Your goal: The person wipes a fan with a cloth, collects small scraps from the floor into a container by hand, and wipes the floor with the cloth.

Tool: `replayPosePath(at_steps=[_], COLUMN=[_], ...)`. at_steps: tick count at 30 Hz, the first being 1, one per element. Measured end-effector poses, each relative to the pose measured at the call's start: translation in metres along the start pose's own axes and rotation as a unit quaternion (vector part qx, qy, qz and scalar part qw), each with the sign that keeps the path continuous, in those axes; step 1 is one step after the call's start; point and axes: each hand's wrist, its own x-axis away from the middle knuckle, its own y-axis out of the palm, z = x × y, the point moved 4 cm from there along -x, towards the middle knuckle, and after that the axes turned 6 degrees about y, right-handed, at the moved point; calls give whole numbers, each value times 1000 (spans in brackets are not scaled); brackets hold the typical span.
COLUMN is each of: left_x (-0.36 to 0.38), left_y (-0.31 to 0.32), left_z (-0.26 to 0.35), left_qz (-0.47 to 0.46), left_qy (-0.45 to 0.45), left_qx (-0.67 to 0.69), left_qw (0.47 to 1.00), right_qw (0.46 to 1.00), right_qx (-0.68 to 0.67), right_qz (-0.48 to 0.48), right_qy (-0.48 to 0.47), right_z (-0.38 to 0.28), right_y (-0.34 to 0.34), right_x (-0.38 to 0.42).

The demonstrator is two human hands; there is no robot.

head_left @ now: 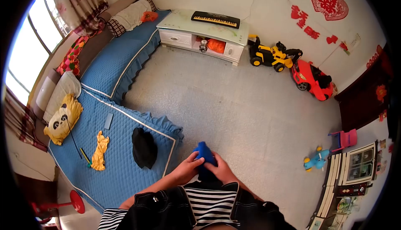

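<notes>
Both of my hands are together in front of my body, closed on a dark blue bundle that looks like folded cloth (204, 151). My left hand (189, 168) grips its left side, the thumb lying over the front. On the other side my right hand (222, 171) presses against it with the thumb. Its lower part hangs down between my hands. Left of me, on the blue quilted sofa cover (121, 180), lie a black bundled cloth (144, 148), a crumpled yellow cloth (100, 151) and a small light-blue flat piece (108, 121).
A panda pillow (63, 119) rests on the sofa beside a thin stick. Across the grey floor (200, 92) stands a white cabinet (177, 38) with a keyboard (215, 19). A yellow toy digger (267, 56), red toy car (312, 79) and pink chair (346, 139) line the right.
</notes>
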Motion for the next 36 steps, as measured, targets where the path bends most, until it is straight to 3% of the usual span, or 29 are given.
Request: replayPosePath(at_steps=[1, 3, 6, 7, 9, 10, 12, 13, 16, 17, 19, 22, 25, 27, 29, 31, 33, 36], left_x=[-17, -37, -68, -76, -86, -95, -117, -129, -172, -194, -232, -279, -286, -290, -305, -329, -362, -410], left_y=[10, 23, 10, 0, -31, -51, -108, -127, -168, -180, -184, -199, -213, -220, -226, -251, -261, -283], left_z=[21, 52, 88, 97, 104, 106, 92, 86, 80, 81, 114, 169, 229, 265, 294, 285, 301, 325], left_qz=[29, -20, 35, 40, 75, 76, 103, 100, 85, 58, 62, -10, -109, -90, 46, 19, -60, -121], left_qy=[-2, 62, 176, 171, 84, 81, -67, -71, -11, -62, -80, -168, -178, -234, -271, -284, -243, -266], left_qx=[-44, -142, -397, -394, -472, -470, -565, -563, -687, -694, -722, -680, -536, -467, -297, -328, -448, -474], left_qw=[999, 988, 900, 902, 874, 876, 816, 818, 721, 715, 684, 713, 818, 848, 914, 901, 858, 831], right_qw=[1000, 999, 990, 989, 980, 980, 975, 974, 966, 961, 955, 948, 934, 936, 927, 921, 916, 912], right_qx=[23, 33, -116, -118, -157, -156, -156, -155, -161, -167, -172, -142, -161, -206, -238, -248, -259, -271], right_qz=[16, 30, 22, 27, 24, 24, 43, 46, 62, 69, 76, 125, 149, 126, 141, 145, 145, 136], right_qy=[2, 26, 73, 84, 117, 121, 152, 157, 193, 210, 231, 258, 281, 257, 251, 265, 269, 274], right_z=[-8, -30, -39, -40, -32, -32, -31, -31, -34, -39, -44, -43, -73, -76, -93, -110, -129, -149], right_y=[-17, -50, -81, -90, -105, -109, -117, -121, -135, -141, -151, -169, -164, -164, -160, -159, -161, -167], right_x=[-21, -52, -102, -119, -155, -172, -208, -227, -284, -305, -350, -420, -494, -545, -589, -630, -683, -759])
